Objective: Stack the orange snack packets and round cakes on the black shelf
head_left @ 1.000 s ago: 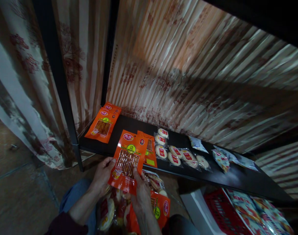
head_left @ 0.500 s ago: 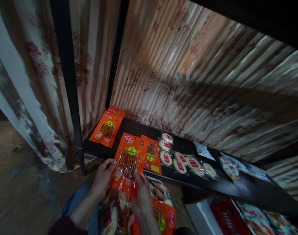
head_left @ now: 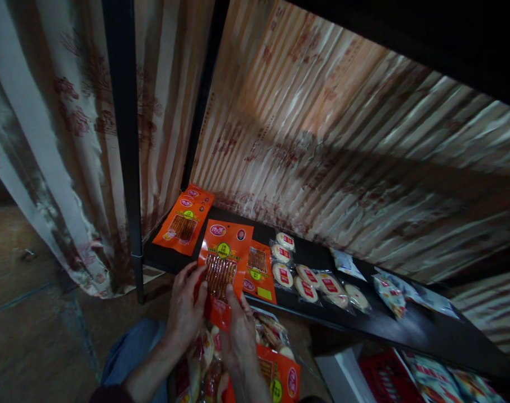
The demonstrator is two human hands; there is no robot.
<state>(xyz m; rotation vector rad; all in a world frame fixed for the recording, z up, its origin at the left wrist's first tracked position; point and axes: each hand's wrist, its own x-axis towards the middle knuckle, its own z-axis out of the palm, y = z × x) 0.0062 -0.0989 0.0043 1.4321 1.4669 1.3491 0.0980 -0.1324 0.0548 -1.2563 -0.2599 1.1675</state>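
An orange snack packet (head_left: 222, 268) with a clear window showing brown sticks is held up by both hands in front of the black shelf (head_left: 232, 221). My left hand (head_left: 187, 305) grips its lower left edge, thumb on the front. Along the lower right edge, my right hand (head_left: 239, 330) pinches it. To the left on the shelf lie overlapping orange packets (head_left: 183, 221). Another orange packet (head_left: 258, 274) lies turned around on the shelf, partly behind the held one. Below my hands are packed snacks (head_left: 204, 358) and one more orange packet (head_left: 282, 372), partly covered by my right forearm.
Round wrapped cakes (head_left: 307, 280) sit mid-shelf, with white pouches (head_left: 389, 294) farther right. A black post (head_left: 127, 151) stands at the left front corner. Patterned curtain (head_left: 288, 129) hangs behind. Under the shelf are a white box (head_left: 343, 372) and a red basket (head_left: 381, 375).
The held packet has turned more upright and its top has moved slightly up. My left hand has shifted from pinching its left edge to a fuller grip with the thumb on the front.
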